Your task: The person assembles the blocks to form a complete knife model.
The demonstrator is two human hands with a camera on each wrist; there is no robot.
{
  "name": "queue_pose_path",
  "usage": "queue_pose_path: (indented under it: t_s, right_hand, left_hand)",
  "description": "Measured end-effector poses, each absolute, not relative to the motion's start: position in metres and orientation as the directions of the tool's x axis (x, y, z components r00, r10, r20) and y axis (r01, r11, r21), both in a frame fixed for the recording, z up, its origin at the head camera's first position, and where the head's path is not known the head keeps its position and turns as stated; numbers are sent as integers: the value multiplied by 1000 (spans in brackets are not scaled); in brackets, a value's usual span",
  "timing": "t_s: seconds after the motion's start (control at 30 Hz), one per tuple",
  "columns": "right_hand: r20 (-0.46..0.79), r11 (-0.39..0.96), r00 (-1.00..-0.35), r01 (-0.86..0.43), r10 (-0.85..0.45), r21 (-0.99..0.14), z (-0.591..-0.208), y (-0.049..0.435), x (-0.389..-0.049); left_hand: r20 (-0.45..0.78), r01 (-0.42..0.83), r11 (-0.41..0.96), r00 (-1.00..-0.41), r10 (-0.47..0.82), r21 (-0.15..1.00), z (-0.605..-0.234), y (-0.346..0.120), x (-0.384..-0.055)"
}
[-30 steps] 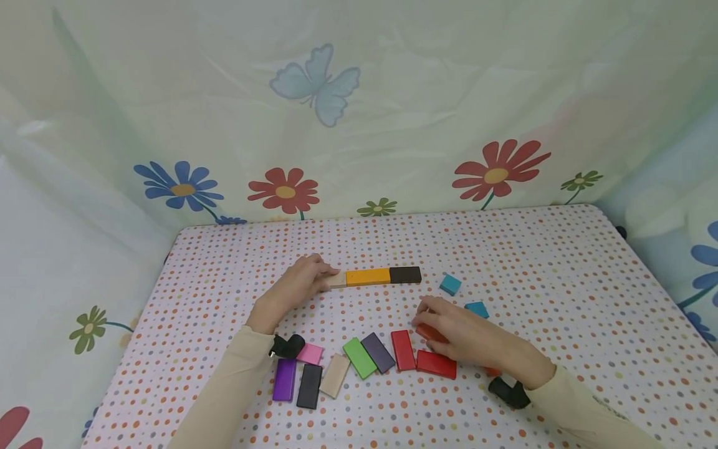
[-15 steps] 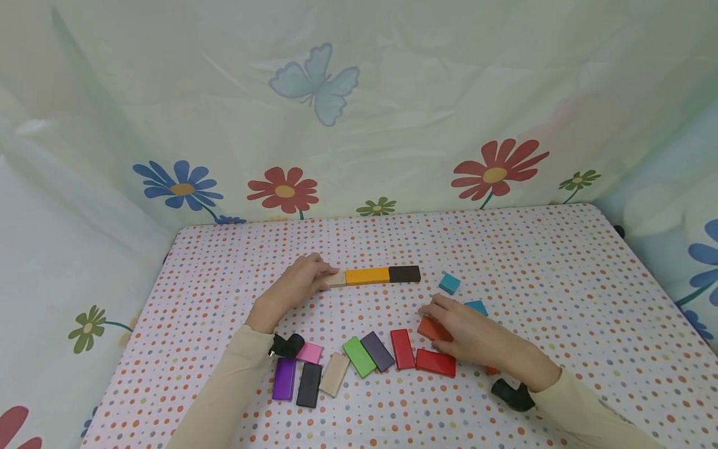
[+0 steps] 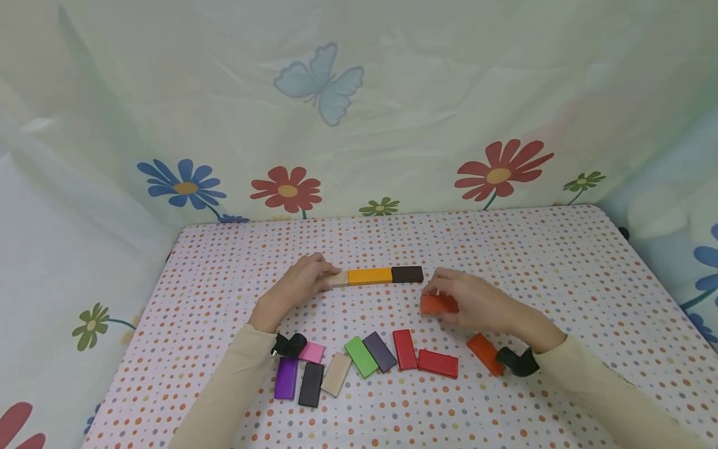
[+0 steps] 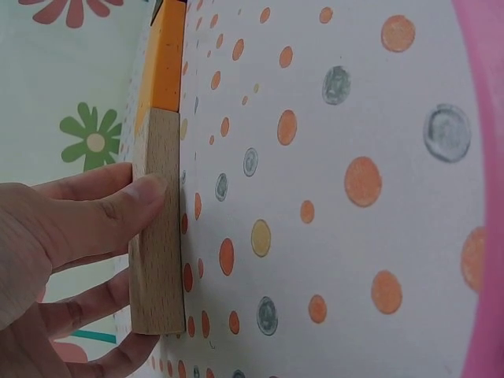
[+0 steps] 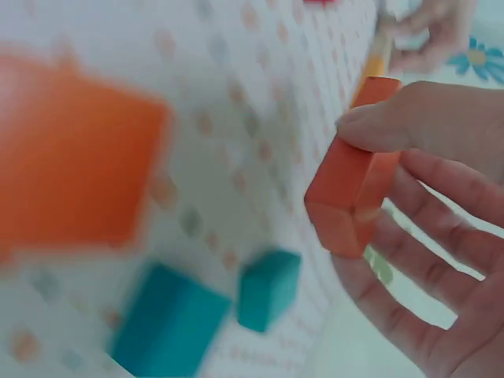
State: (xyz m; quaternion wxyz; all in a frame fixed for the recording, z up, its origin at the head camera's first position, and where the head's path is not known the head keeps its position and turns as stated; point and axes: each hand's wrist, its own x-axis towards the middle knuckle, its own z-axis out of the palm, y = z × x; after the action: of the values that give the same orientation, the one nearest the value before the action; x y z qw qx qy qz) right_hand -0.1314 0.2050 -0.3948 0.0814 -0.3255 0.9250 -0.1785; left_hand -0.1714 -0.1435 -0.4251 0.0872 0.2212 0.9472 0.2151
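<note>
A plain wooden block (image 3: 339,279), a yellow-orange block (image 3: 370,276) and a dark brown block (image 3: 407,274) lie end to end in a row on the table. My left hand (image 3: 300,279) pinches the wooden block at the row's left end, thumb on its near side and fingers behind, as the left wrist view shows. Right of the row, my right hand (image 3: 477,302) holds an orange block (image 3: 439,304) between thumb and fingers, lifted off the cloth. Two teal blocks (image 5: 169,323) show in the right wrist view; the right hand hides them from the head view.
Nearer me lie loose blocks: pink (image 3: 311,352), purple (image 3: 286,378), black (image 3: 311,385), beige (image 3: 336,374), green (image 3: 361,357), dark violet (image 3: 379,351), two red (image 3: 438,363) and another orange block (image 3: 485,354) beside the right wrist. A flowered curtain (image 3: 421,125) hangs behind the table.
My right hand has lifted the orange block and carried it away from me towards the row's right end. The left hand has stayed on the wooden block.
</note>
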Motion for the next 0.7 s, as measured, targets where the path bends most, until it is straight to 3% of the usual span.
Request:
queue_pose_path:
  t_s: [0.2, 0.7]
  right_hand:
    - [46, 732, -793, -582, -608, -355, -388, 211, -169]
    - [-69, 799, -840, -482, -538, -360, -412, 213, -208]
  left_hand:
    - [-73, 381, 811, -886, 457, 444, -426, -143, -172]
    - [-75, 373, 819, -892, 446, 435, -427, -144, -172]
